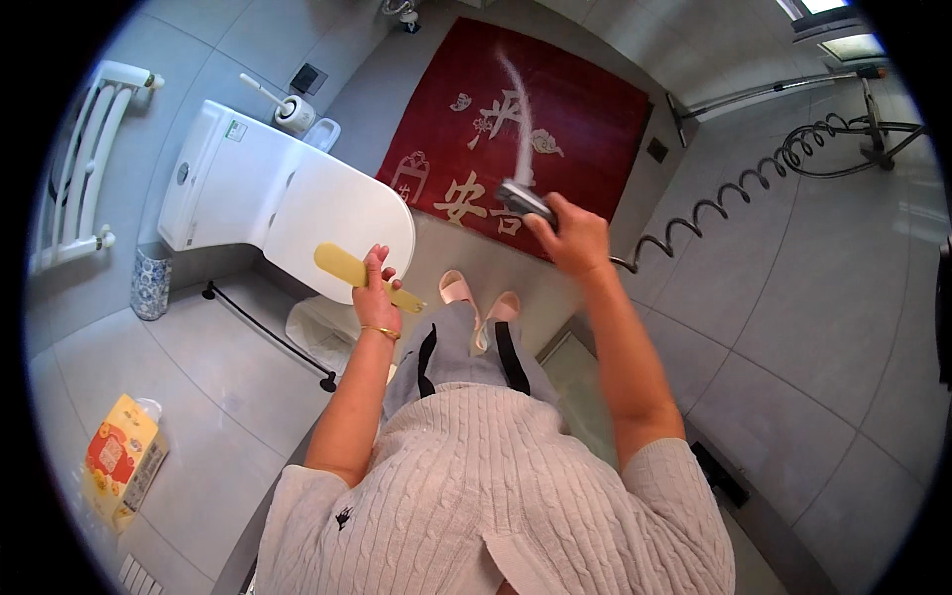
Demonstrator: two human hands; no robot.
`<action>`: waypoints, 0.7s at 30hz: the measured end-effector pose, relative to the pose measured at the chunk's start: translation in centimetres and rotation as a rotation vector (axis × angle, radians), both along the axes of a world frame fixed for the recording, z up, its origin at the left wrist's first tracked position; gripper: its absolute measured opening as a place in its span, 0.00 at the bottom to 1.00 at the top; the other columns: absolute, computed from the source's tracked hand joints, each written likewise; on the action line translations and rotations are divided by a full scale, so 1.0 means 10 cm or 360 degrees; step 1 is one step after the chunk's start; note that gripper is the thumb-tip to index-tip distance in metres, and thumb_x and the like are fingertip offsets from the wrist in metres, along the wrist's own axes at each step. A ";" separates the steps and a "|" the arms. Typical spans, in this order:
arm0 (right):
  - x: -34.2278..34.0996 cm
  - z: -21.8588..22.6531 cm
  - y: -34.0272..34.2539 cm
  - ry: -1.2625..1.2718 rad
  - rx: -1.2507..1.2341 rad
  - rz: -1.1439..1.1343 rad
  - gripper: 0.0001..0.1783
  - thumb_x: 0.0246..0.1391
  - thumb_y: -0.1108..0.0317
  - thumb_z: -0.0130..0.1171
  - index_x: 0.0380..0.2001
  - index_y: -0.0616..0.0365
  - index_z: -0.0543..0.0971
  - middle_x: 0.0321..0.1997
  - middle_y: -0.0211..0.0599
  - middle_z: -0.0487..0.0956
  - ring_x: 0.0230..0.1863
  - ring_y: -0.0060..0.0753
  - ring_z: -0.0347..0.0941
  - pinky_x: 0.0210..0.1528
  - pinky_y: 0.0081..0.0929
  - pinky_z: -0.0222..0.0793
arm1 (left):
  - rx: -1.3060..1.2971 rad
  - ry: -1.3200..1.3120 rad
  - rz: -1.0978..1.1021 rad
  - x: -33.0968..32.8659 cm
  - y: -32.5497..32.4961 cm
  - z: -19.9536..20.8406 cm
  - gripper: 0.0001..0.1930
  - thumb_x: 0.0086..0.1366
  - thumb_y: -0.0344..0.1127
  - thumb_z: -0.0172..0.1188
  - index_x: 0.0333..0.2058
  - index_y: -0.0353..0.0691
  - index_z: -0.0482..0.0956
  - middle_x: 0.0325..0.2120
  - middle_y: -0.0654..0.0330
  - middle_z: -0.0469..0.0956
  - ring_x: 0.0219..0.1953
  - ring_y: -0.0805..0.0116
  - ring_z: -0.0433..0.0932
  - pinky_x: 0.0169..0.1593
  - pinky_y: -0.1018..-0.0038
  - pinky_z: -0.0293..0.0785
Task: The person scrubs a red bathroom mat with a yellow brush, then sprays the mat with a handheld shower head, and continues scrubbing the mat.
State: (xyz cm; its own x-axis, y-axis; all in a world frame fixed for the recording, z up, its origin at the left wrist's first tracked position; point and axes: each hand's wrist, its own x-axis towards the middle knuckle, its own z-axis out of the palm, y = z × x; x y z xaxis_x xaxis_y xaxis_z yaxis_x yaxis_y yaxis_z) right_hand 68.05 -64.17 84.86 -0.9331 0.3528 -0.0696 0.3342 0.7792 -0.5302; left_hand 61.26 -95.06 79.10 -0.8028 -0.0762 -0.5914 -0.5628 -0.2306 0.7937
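In my right hand is a grey handheld sprayer, fingers wrapped round its handle. A white jet of water leaves the sprayer and lands on a red mat with pale characters and patterns, spread on the floor ahead. A dark coiled hose runs from beside that hand off to the right. My left hand grips a yellow paddle-shaped brush, wide at one end and narrow at the handle; no bristles show. It hovers by the front edge of the closed white toilet lid.
A toilet brush in its holder stands behind the toilet. Left of it are a white towel radiator, a patterned blue-and-white cylinder and a yellow carton. A metal stand rises at far right. My pink slippers are below.
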 end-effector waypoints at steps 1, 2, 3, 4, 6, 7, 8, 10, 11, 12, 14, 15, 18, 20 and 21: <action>0.07 0.01 0.11 -0.0057 -0.0030 -0.0098 0.23 0.55 0.41 0.58 0.39 0.50 0.78 0.27 0.40 0.81 0.30 0.49 0.79 0.33 0.42 0.71 | -0.0015 0.0003 0.0012 -0.01 -0.03 0.00 0.22 0.70 0.50 0.57 0.55 0.42 0.76 0.49 0.66 0.78 0.34 0.78 0.68 0.35 0.79 0.69; 0.14 0.02 0.22 -0.0115 -0.0059 -0.0197 0.24 0.55 0.40 0.57 0.38 0.50 0.78 0.26 0.40 0.81 0.30 0.49 0.79 0.33 0.42 0.71 | -0.0009 -0.0001 0.0016 -0.02 -0.05 -0.01 0.22 0.70 0.50 0.57 0.55 0.42 0.75 0.49 0.66 0.78 0.34 0.78 0.68 0.35 0.79 0.69; 0.26 -0.02 0.39 -0.0108 0.0012 -0.0278 0.24 0.56 0.39 0.57 0.38 0.50 0.78 0.26 0.39 0.81 0.30 0.48 0.79 0.32 0.42 0.71 | 0.0006 -0.0010 0.0009 -0.02 -0.04 -0.01 0.22 0.70 0.50 0.57 0.55 0.41 0.75 0.49 0.66 0.78 0.34 0.78 0.68 0.35 0.79 0.69; 0.34 -0.05 0.49 -0.0098 0.0074 -0.0357 0.24 0.56 0.39 0.56 0.38 0.49 0.78 0.25 0.39 0.80 0.29 0.47 0.79 0.32 0.41 0.71 | 0.0013 -0.0017 0.0004 -0.03 -0.06 -0.02 0.22 0.70 0.50 0.57 0.55 0.41 0.75 0.49 0.66 0.78 0.34 0.78 0.68 0.35 0.79 0.69; 0.43 -0.05 0.61 -0.0165 0.0149 -0.0418 0.24 0.57 0.39 0.55 0.39 0.49 0.78 0.25 0.39 0.80 0.29 0.47 0.79 0.32 0.41 0.71 | 0.0044 -0.0034 -0.0022 -0.03 -0.07 -0.05 0.22 0.70 0.49 0.57 0.55 0.42 0.75 0.49 0.67 0.78 0.35 0.79 0.67 0.36 0.79 0.68; 0.43 -0.03 0.62 -0.0197 0.0183 -0.0451 0.24 0.57 0.38 0.55 0.39 0.48 0.78 0.25 0.38 0.80 0.29 0.46 0.79 0.32 0.41 0.71 | 0.0056 -0.0041 -0.0037 -0.04 -0.07 -0.05 0.22 0.70 0.49 0.57 0.56 0.43 0.74 0.50 0.68 0.78 0.35 0.79 0.67 0.37 0.79 0.67; 0.38 -0.03 0.59 -0.0191 0.0105 -0.0421 0.25 0.57 0.38 0.56 0.39 0.48 0.78 0.25 0.38 0.80 0.30 0.47 0.79 0.32 0.41 0.71 | 0.0050 -0.0043 -0.0038 -0.06 -0.09 -0.05 0.22 0.70 0.49 0.57 0.56 0.43 0.74 0.49 0.68 0.78 0.35 0.79 0.67 0.37 0.79 0.67; 0.20 0.06 0.37 -0.0162 0.0012 -0.0283 0.24 0.56 0.39 0.57 0.39 0.49 0.78 0.26 0.39 0.81 0.30 0.48 0.79 0.33 0.42 0.72 | 0.0040 -0.0050 -0.0053 -0.09 -0.06 -0.03 0.22 0.70 0.49 0.57 0.56 0.42 0.74 0.49 0.68 0.78 0.35 0.79 0.67 0.37 0.79 0.67; 0.09 0.07 0.23 -0.0146 -0.0034 -0.0214 0.24 0.56 0.39 0.57 0.38 0.49 0.78 0.27 0.39 0.81 0.30 0.49 0.79 0.34 0.43 0.72 | 0.0033 -0.0036 -0.0065 -0.11 -0.05 -0.02 0.22 0.70 0.49 0.56 0.56 0.42 0.74 0.49 0.68 0.78 0.35 0.79 0.67 0.36 0.79 0.68; 0.00 0.05 0.12 -0.0064 -0.0011 -0.0097 0.23 0.55 0.40 0.58 0.38 0.49 0.77 0.27 0.40 0.81 0.31 0.49 0.79 0.34 0.43 0.72 | 0.0035 -0.0024 -0.0079 -0.13 -0.02 -0.01 0.21 0.71 0.49 0.56 0.55 0.42 0.75 0.49 0.68 0.77 0.35 0.78 0.67 0.36 0.79 0.68; -0.19 0.10 -0.15 0.0048 0.0012 0.0074 0.23 0.54 0.42 0.59 0.37 0.50 0.77 0.29 0.41 0.81 0.31 0.50 0.80 0.34 0.44 0.73 | 0.0038 -0.0002 -0.0099 -0.19 0.01 0.03 0.21 0.71 0.49 0.55 0.55 0.42 0.75 0.49 0.68 0.77 0.35 0.78 0.67 0.36 0.79 0.68; -0.28 0.16 -0.26 0.0077 0.0017 0.0131 0.22 0.53 0.42 0.60 0.36 0.50 0.76 0.29 0.42 0.81 0.32 0.49 0.80 0.35 0.45 0.74 | 0.0044 0.0006 -0.0102 -0.22 0.01 0.05 0.22 0.71 0.48 0.56 0.56 0.42 0.74 0.49 0.68 0.77 0.35 0.79 0.67 0.36 0.79 0.68; -0.36 0.14 -0.30 0.0059 0.0024 0.0098 0.23 0.53 0.42 0.60 0.36 0.51 0.76 0.29 0.43 0.81 0.32 0.49 0.80 0.35 0.45 0.74 | 0.0044 0.0044 -0.0098 -0.30 0.01 0.05 0.22 0.71 0.49 0.55 0.56 0.42 0.74 0.50 0.67 0.77 0.35 0.79 0.67 0.36 0.79 0.68; -0.32 0.08 -0.19 0.0089 0.0066 0.0006 0.24 0.53 0.42 0.60 0.37 0.51 0.76 0.28 0.42 0.81 0.31 0.51 0.79 0.35 0.44 0.74 | 0.0041 0.0050 -0.0084 -0.34 -0.02 0.03 0.22 0.71 0.49 0.55 0.55 0.41 0.75 0.50 0.66 0.77 0.35 0.78 0.67 0.36 0.79 0.69; -0.25 0.07 -0.09 0.0039 0.0009 -0.0118 0.25 0.54 0.41 0.59 0.39 0.51 0.77 0.27 0.41 0.81 0.32 0.51 0.79 0.35 0.44 0.73 | 0.0041 0.0039 -0.0075 -0.35 -0.04 0.02 0.22 0.71 0.49 0.55 0.55 0.41 0.75 0.50 0.66 0.77 0.35 0.78 0.67 0.36 0.79 0.69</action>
